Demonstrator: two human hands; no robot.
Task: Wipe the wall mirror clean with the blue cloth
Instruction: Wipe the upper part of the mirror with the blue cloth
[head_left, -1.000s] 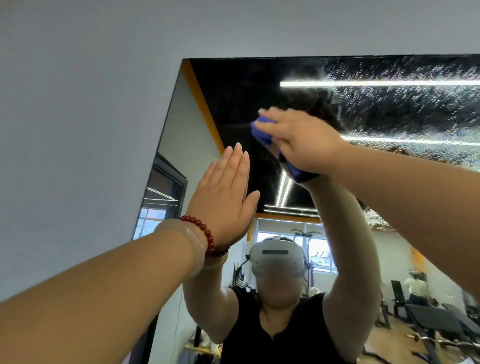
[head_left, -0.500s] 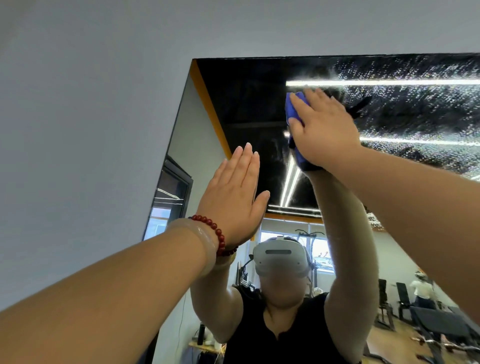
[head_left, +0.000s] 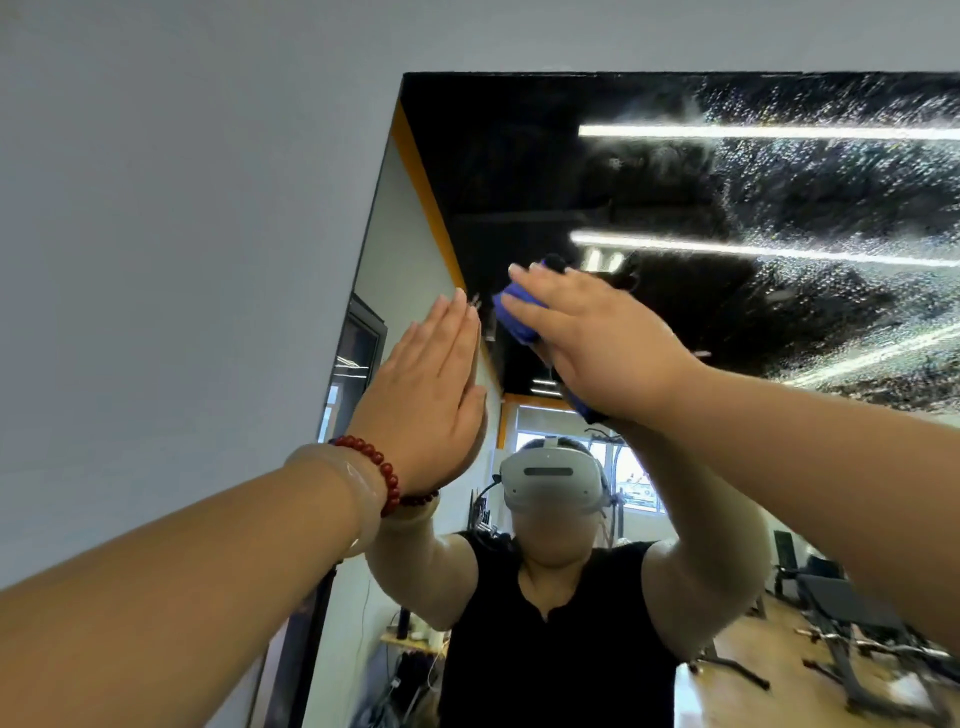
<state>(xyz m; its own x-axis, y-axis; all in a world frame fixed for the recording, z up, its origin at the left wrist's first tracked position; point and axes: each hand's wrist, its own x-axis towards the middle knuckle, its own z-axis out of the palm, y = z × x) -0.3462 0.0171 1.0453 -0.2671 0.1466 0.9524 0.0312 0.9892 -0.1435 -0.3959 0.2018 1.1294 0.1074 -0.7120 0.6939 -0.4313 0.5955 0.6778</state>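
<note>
The wall mirror (head_left: 519, 156) fills the right of the head view, its upper right area speckled with spray droplets (head_left: 841, 171). My right hand (head_left: 597, 338) presses the blue cloth (head_left: 514, 314) flat against the glass near the mirror's left side, fingers straight over the cloth. My left hand (head_left: 426, 384), with a red bead bracelet at the wrist, lies flat on the glass just left of the cloth, fingers straight and together. Most of the cloth is hidden under my right hand.
A plain grey wall (head_left: 182, 208) runs left of and above the mirror's left edge (head_left: 363, 270). The glass reflects a person in a black top with a headset, and gym benches at the lower right.
My right hand has slid the cloth down and to the left, from beside the upper light strip toward my left hand. My left hand stays flat on the glass.
</note>
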